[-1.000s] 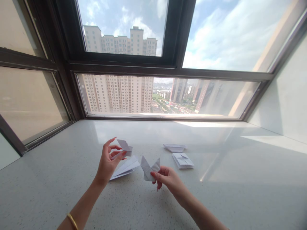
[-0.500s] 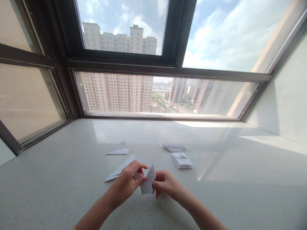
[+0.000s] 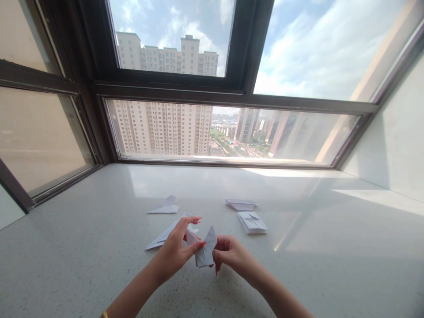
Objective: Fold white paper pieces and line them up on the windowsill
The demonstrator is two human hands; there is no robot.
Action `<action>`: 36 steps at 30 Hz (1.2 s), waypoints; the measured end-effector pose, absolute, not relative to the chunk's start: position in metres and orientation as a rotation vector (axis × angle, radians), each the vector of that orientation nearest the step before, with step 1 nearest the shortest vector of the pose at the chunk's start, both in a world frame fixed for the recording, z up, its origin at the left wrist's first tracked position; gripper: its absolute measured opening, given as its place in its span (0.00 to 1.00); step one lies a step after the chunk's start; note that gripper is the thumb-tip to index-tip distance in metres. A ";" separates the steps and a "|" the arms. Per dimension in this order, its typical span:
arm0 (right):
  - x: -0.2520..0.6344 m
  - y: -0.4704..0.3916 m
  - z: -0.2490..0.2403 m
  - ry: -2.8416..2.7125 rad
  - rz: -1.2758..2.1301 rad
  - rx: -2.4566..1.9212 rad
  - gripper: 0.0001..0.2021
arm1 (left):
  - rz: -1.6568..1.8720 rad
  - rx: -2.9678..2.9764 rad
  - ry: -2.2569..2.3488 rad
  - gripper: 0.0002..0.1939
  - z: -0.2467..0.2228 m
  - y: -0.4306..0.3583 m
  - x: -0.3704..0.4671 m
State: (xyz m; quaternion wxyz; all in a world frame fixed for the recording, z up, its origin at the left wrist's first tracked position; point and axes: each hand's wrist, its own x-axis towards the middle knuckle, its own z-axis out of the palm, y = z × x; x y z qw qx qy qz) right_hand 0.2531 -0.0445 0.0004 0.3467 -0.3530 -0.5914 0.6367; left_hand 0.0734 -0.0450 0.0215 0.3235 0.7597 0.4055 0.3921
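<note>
While my left hand pinches the two-pointed paper at nine o'clock, my right hand grips it at three.

One left hand and one right hand are seen, so two total. Five folded paper pieces counted. One two-pointed piece is held between both; four are laid on one windowsill: two at left (one winged piece, one long pointed piece, partly covered) and two at right (one narrow piece, one squarish piece). Layers per piece can't be counted. One gold bangle is partly seen. Five window panes are counted: three in front, two at left. Buildings outside: several, exact number can't be told.
</note>
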 end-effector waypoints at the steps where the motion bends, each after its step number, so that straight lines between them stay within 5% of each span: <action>1: 0.253 -0.044 0.000 -1.538 1.650 -0.912 0.10 | 1.013 1.944 1.055 0.22 0.020 -0.045 0.074; 16: 0.253 -0.044 -0.002 -1.385 1.554 -0.981 0.27 | 1.181 2.100 1.141 0.15 0.016 -0.043 0.074; 25: 0.253 -0.041 -0.007 -1.483 1.543 -0.974 0.19 | 1.143 2.205 1.065 0.15 0.012 -0.053 0.083; 31: 0.256 -0.038 -0.006 -1.410 1.412 -1.012 0.19 | 1.222 1.848 1.348 0.26 0.002 -0.046 0.086; 36: 0.256 -0.039 -0.001 -1.362 1.317 -0.988 0.17 | 0.954 1.893 1.315 0.18 0.006 -0.045 0.088</action>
